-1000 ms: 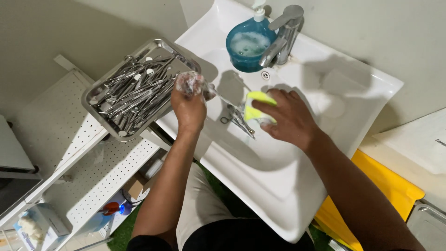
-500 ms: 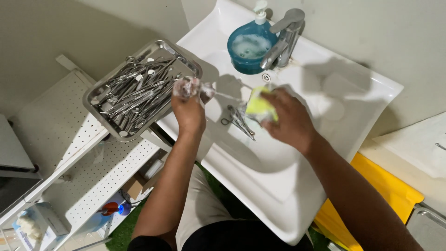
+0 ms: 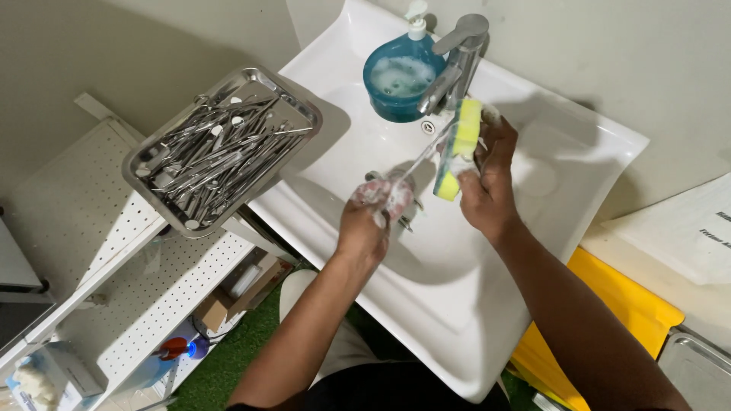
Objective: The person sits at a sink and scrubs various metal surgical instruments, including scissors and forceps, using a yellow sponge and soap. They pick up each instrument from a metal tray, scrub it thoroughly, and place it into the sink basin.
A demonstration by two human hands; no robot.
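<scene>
I'm mid-scrub over the sink (image 3: 579,175): left hand (image 3: 373,217), soapy, clamped on a thin metal tool (image 3: 421,161); right hand (image 3: 487,183) clamped on the yellow sponge (image 3: 459,148) w/ the tool tip against it. Next, I'd say: rinse under the tap (image 3: 457,65), needs steady grip.

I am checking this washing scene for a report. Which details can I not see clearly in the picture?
- Head view: the working tip of the thin metal instrument is hidden behind the sponge.
- The left hand is covered in foam, hiding its grip.
- Tools under it in the sink are mostly hidden.
</scene>
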